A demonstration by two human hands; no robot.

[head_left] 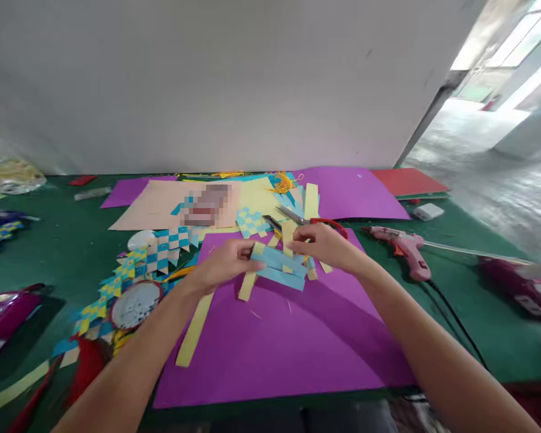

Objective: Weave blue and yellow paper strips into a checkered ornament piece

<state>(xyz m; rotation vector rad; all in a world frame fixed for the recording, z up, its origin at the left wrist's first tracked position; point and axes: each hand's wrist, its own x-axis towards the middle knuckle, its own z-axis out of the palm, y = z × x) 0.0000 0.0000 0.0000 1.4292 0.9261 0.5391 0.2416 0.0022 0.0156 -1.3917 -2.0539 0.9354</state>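
- Pinching the blue-yellow paper weave [273,258] by its left end, my left fingers [253,264] closed on it; my right fingers [300,246] pinched on a yellow strip [288,228].
- Weave's approx. mid-scene, over the purple sheet [252,361] on the tabletop [460,270].
- Prob. v. light, bendy, creases easily; best held at edges/strip ends.
- Long axis L–R, right end nearer; yellow strip runs far–near.

No text, number, brand or sign can be read. Pale patches on 2 magenta things, the left pouch [18,310] and the right pouch [507,285], are too blurred; the item [207,205] on the peach paper [139,204] is pixelated.
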